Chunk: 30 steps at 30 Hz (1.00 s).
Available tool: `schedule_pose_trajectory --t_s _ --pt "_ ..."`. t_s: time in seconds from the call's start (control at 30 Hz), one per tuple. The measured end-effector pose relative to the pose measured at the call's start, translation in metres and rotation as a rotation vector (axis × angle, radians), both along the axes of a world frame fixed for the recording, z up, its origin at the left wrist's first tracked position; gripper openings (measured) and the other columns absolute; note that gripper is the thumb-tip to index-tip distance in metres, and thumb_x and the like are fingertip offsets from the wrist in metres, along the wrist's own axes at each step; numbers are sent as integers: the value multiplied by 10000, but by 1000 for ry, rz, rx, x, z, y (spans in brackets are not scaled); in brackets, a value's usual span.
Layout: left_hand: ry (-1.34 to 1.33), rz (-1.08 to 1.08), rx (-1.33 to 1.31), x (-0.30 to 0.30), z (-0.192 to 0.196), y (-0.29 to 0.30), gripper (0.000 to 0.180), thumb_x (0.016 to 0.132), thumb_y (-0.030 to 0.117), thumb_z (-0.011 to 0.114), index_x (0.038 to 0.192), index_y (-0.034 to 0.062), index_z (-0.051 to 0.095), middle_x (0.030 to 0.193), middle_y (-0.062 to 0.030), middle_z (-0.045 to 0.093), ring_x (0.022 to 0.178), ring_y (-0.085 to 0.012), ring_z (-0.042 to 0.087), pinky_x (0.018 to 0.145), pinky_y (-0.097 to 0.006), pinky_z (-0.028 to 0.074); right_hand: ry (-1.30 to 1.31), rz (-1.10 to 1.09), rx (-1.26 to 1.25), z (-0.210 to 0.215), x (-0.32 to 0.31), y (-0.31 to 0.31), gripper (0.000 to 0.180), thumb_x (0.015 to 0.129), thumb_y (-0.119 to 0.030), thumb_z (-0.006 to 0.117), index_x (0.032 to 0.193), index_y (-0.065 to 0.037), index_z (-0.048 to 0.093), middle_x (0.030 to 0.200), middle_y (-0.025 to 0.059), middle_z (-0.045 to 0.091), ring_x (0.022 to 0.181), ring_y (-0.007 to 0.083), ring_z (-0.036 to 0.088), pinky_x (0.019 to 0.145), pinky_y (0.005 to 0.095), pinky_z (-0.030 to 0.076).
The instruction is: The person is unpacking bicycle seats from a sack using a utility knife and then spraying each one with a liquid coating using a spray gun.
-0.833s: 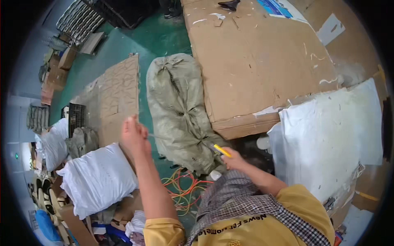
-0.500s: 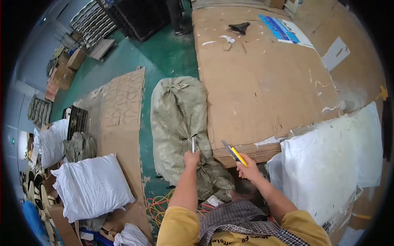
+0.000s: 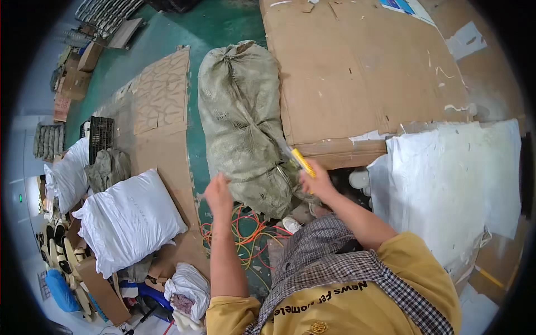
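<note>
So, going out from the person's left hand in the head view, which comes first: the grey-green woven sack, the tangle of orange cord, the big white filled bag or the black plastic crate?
From the left hand:
1. Grey-green woven sack, just to its right.
2. Tangle of orange cord, below on the green floor; nearly as close, hard to separate from the sack.
3. Big white filled bag, off to the left.
4. Black plastic crate, farthest, up and left.

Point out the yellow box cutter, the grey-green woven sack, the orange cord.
yellow box cutter [image 3: 303, 162], head view, mid handle.
grey-green woven sack [image 3: 240, 117], head view, middle of its body.
orange cord [image 3: 245, 231], head view, a floor loop.
</note>
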State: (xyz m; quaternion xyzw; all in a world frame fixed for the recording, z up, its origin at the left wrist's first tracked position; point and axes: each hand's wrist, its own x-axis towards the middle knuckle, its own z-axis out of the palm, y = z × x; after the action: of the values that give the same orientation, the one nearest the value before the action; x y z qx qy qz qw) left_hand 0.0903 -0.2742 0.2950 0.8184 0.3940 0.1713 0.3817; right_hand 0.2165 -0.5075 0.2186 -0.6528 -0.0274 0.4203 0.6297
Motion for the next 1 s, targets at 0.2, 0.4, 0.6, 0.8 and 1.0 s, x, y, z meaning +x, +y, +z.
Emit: schedule_pose_trajectory --t_s 0.2,0.4,0.6,0.8,1.0 --pt "399 -394 63 77 -43 -55 210 845 182 465 895 41 612 863 -169 633 850 -324 612 737 -411 471 35 67 -150 -10 -17 -14 339 859 -171 528 1176 -80 447 622 26 506 432 97 490 374 247 399" --pt "609 -383 329 62 -54 -47 241 802 257 570 925 60 506 795 -173 629 751 -360 611 668 -451 485 -239 37 -162 -51 -53 -23 373 826 -185 560 1166 -61 469 759 141 595 633 251 599 561 344 472" --pt "818 -562 386 51 -72 -19 316 782 336 611 909 50 570 819 -159 634 793 -348 614 686 -438 489 -461 146 -251 -54 -50 11 421 801 -263 564 1160 -63 476 943 233 594 904 391 564 770 436 448" --pt "898 -668 383 53 -68 -29 330 779 378 603 853 58 638 848 -153 636 831 -317 617 710 -410 493 -549 261 -330 -42 -36 15 409 797 -271 562 1129 -38 509 923 235 596 884 379 574 761 432 461" --pt "718 -474 489 24 -61 14 255 796 315 571 843 70 624 798 -170 627 772 -354 610 676 -442 486 -456 500 -492 -21 -78 -23 416 791 -234 570 1160 -57 499 906 239 594 889 402 561 762 449 449"
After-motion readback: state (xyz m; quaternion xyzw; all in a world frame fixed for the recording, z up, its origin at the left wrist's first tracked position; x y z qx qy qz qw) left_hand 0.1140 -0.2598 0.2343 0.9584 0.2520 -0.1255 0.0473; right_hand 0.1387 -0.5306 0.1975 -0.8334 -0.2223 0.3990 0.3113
